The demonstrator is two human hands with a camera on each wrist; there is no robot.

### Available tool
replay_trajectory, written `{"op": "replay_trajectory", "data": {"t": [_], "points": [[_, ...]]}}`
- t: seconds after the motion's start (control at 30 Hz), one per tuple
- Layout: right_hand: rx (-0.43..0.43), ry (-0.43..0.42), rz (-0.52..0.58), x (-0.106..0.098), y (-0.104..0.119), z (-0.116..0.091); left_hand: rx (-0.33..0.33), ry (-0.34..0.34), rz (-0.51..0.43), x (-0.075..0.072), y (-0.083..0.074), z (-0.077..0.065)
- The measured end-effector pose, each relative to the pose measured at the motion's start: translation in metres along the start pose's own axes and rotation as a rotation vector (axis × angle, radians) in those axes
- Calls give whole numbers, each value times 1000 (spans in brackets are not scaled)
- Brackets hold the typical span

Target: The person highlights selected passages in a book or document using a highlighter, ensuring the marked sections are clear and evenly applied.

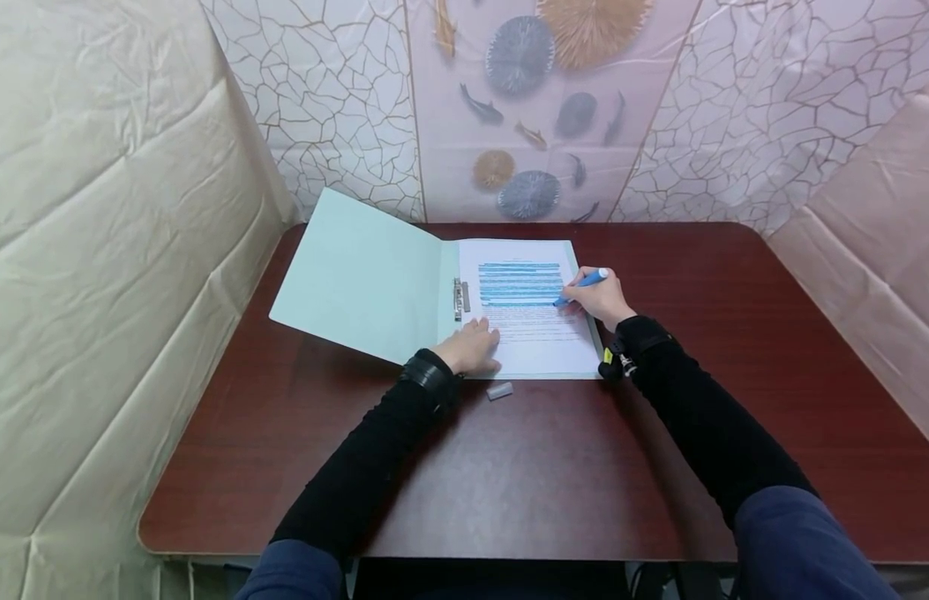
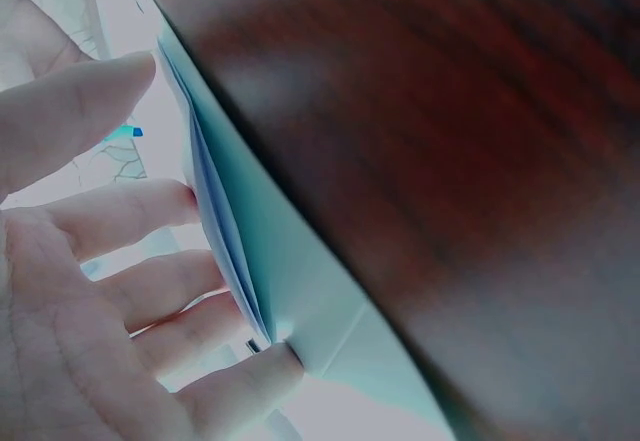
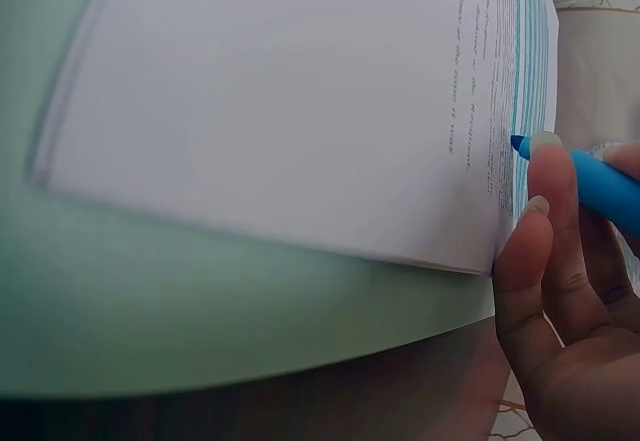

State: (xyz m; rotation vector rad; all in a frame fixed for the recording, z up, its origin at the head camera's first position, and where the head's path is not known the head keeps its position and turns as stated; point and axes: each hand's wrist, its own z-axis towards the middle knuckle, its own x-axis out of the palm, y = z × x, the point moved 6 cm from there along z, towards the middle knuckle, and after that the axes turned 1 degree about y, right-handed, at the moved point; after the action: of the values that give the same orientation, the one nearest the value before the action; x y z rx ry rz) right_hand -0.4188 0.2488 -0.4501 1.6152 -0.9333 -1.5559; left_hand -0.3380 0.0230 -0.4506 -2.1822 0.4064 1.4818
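A pale green folder [image 1: 367,283] lies spread on the table, with a stack of printed sheets [image 1: 542,354] clipped inside. Blue highlighting covers the upper lines of text on the top sheet. My right hand [image 1: 601,298] pinches a blue highlighter [image 3: 604,189], its tip at a line just below the highlighted block. Fingers spread, my left hand [image 1: 473,346] rests on the lower left corner of the sheets. In the left wrist view, its fingertips [image 2: 275,366] lie along the paper and folder edge.
The metal clip [image 1: 458,300] sits at the folder's spine. A small grey block [image 1: 500,391] lies on the brown table [image 1: 569,467] just in front of the folder. A patterned curtain [image 1: 524,108] hangs behind the table, with pale cloth at both sides.
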Motion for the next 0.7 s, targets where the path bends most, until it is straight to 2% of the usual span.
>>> {"op": "replay_trajectory", "data": {"t": [0.7], "points": [[4, -32, -2, -3, 2, -2, -1, 2, 6, 1, 1, 2]]}}
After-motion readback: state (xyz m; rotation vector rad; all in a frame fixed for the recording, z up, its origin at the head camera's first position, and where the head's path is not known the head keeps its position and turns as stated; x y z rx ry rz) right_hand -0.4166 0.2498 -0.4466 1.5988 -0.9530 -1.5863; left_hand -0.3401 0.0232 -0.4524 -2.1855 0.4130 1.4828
